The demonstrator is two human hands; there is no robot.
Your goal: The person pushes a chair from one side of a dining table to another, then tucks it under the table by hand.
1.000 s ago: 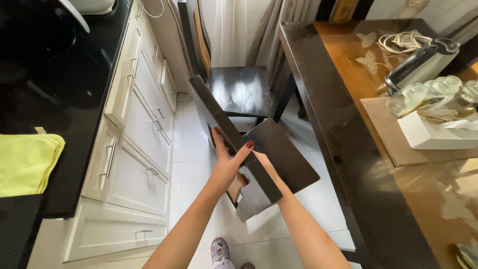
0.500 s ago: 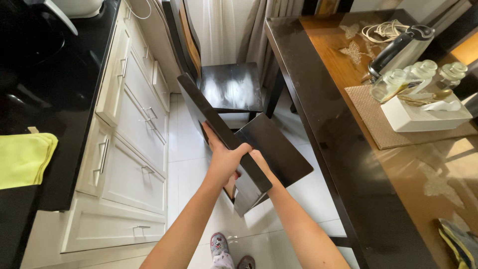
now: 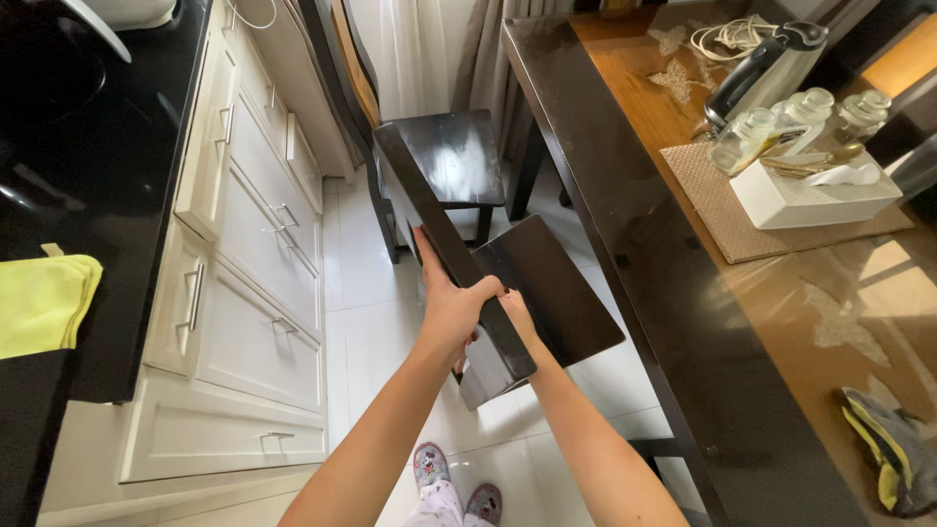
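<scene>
A dark wooden chair (image 3: 508,283) stands between white drawer cabinets (image 3: 244,293) at nine o'clock and a glass-topped wooden table (image 3: 683,244) at three o'clock; a second dark wooden chair (image 3: 449,161) sits behind, at twelve.

Left hand (image 3: 454,310) thumb, raised a second ago, now wrapped over top rail of dark wooden chair (image 3: 547,283). Chair swung closer to glossy brown table (image 3: 703,322); back steeper.

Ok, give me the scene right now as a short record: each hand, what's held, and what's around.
left hand: gripping the top rail of the dark chair
right hand: on the same rail, partly hidden behind it
chair state: tilted, held over the white tile floor
behind it: second dark chair, upright
left side: white cabinets, black counter, yellow cloth
right side: table with kettle, glass jars, white box
</scene>
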